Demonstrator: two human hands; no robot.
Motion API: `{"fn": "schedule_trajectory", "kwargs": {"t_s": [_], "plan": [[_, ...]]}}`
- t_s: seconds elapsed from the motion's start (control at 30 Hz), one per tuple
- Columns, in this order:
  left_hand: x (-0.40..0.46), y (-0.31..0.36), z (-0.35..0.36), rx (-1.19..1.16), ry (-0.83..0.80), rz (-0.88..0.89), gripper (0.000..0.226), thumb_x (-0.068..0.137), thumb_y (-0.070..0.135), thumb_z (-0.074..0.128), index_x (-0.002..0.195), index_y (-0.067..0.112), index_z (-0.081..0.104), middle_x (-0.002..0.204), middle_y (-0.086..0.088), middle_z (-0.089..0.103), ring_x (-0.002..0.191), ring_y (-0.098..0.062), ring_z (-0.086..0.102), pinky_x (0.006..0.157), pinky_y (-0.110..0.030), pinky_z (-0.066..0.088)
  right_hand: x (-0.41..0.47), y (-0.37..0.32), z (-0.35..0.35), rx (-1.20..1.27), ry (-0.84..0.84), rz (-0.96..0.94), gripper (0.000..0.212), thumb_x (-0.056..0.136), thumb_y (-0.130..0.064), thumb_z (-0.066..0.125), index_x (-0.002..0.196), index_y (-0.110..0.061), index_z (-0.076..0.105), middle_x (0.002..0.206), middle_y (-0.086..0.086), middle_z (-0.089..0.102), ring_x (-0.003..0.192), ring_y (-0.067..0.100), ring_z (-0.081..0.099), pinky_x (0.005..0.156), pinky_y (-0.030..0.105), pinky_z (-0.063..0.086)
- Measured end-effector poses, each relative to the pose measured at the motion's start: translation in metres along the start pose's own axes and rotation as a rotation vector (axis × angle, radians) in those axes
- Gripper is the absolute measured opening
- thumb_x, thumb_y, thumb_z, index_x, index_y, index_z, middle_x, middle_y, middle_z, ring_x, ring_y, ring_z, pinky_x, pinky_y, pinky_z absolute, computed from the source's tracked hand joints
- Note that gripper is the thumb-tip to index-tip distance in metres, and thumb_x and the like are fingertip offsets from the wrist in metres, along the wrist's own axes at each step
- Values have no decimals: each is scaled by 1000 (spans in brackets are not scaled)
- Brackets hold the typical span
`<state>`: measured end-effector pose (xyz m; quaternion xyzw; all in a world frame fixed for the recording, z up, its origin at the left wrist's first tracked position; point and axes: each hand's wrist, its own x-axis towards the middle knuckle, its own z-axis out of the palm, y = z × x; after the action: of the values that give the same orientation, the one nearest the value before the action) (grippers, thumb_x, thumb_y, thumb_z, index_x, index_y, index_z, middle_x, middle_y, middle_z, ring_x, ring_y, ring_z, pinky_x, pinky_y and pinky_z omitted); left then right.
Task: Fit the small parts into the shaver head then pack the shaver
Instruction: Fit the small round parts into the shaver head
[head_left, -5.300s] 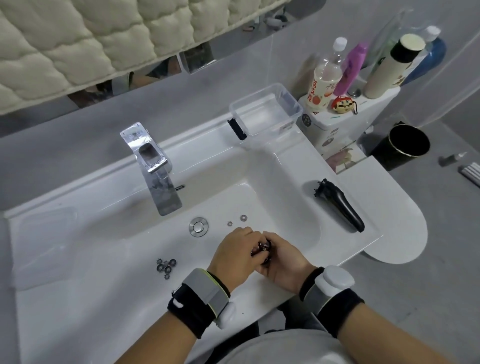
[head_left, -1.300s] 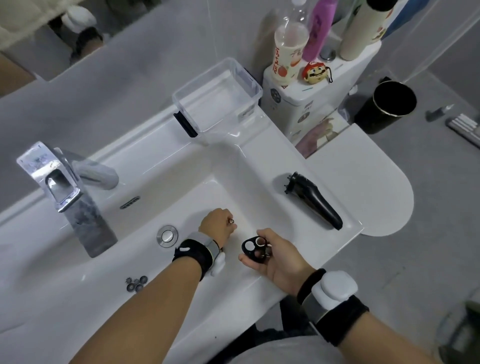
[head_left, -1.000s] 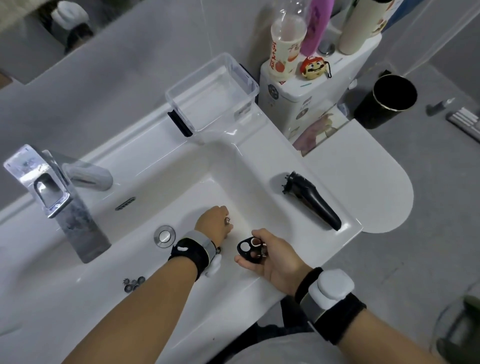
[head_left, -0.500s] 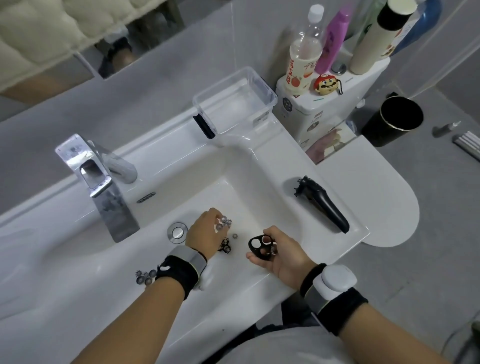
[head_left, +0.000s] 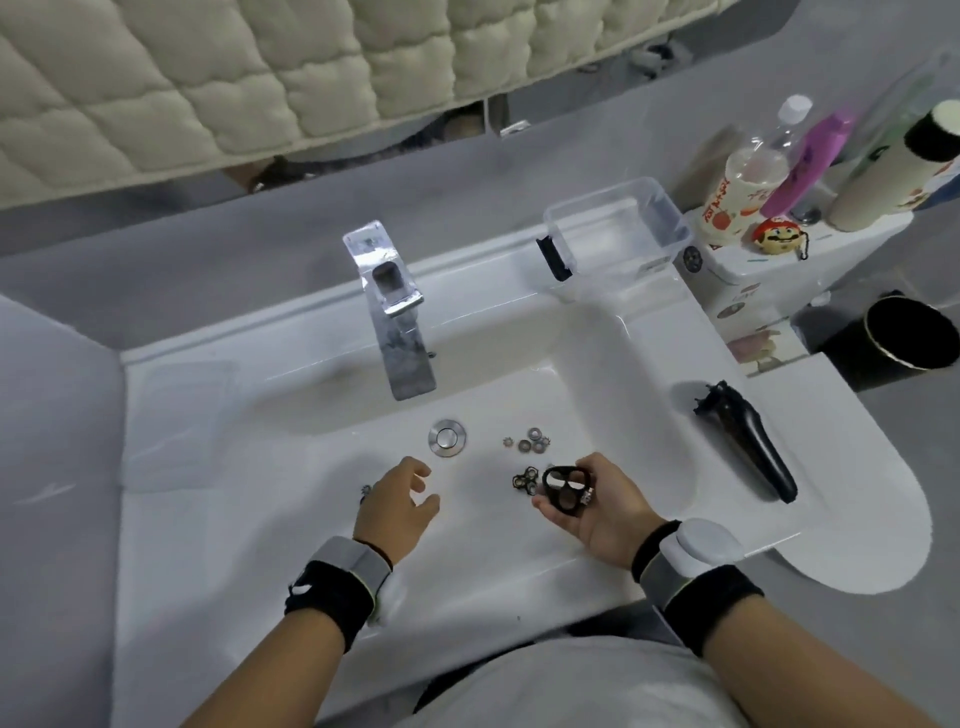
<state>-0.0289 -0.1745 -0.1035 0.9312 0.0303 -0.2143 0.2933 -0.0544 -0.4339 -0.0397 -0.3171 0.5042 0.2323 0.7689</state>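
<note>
My right hand (head_left: 597, 506) holds the black three-hole shaver head frame (head_left: 565, 486) over the sink basin (head_left: 519, 530). Just left of it a dark retainer piece (head_left: 525, 481) lies in the basin. Several small round cutters (head_left: 531, 442) lie further back, right of the drain (head_left: 447, 439). My left hand (head_left: 400, 501) hovers over the basin with loosely curled fingers and nothing visible in it; another small part (head_left: 365, 491) peeks out at its left edge. The black shaver body (head_left: 748, 444) lies on the counter to the right.
A chrome faucet (head_left: 395, 322) stands behind the drain. A clear plastic box (head_left: 618, 234) sits at the back right of the counter. Bottles (head_left: 748, 176) and a toy figure (head_left: 779, 236) stand on the toilet tank. A black bin (head_left: 909, 332) is on the floor.
My left hand set down the small cutters near the drain and drew back left, now empty. My right hand still holds the shaver head frame. The camera tilted back toward the faucet.
</note>
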Motion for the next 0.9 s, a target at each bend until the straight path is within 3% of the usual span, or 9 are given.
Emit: {"fn": "schedule_trajectory", "kwargs": {"t_s": [0.13, 0.3, 0.5, 0.6, 0.77, 0.9], "plan": [[-9, -39, -16, -44, -7, -169, 28, 80, 14, 66, 105, 16, 52, 93, 0, 60, 88, -24, 59, 80, -34, 48, 5, 12, 9, 29, -66, 21, 24, 100, -16, 42, 96, 4, 55, 99, 28, 63, 86, 39, 65, 70, 47, 62], [-10, -77, -19, 11, -116, -402, 45, 81, 26, 67, 119, 15, 46, 107, -9, 60, 90, -26, 57, 73, -27, 43, 5, 24, 20, -21, -79, 61, 29, 103, -22, 39, 107, 1, 55, 100, 25, 62, 85, 38, 63, 62, 39, 63], [2, -89, -8, 43, -69, -376, 38, 83, 35, 64, 113, 15, 52, 113, -11, 57, 87, -24, 55, 75, -28, 41, 0, 35, 21, -53, -112, 64, 28, 104, -21, 42, 106, 1, 59, 97, 26, 62, 92, 41, 62, 81, 46, 59], [11, -86, -3, 90, -67, -376, 39, 83, 42, 62, 108, 13, 55, 112, -10, 55, 82, -24, 53, 72, -28, 41, -3, 40, 19, -67, -119, 64, 29, 104, -21, 42, 108, 1, 60, 95, 26, 63, 92, 42, 63, 82, 46, 57], [21, -80, 2, 244, -66, -362, 46, 84, 50, 55, 107, 10, 57, 110, -11, 60, 99, -32, 61, 85, -39, 51, -9, 44, 17, -85, -133, 68, 26, 101, -18, 46, 102, 1, 63, 94, 28, 67, 89, 44, 65, 88, 46, 55], [29, -74, 4, 352, -91, -373, 39, 89, 41, 50, 115, 12, 54, 118, -11, 56, 105, -31, 59, 88, -37, 49, -12, 43, 14, -89, -164, 66, 24, 100, -17, 47, 101, 0, 65, 99, 30, 69, 89, 44, 67, 86, 46, 57]]}}
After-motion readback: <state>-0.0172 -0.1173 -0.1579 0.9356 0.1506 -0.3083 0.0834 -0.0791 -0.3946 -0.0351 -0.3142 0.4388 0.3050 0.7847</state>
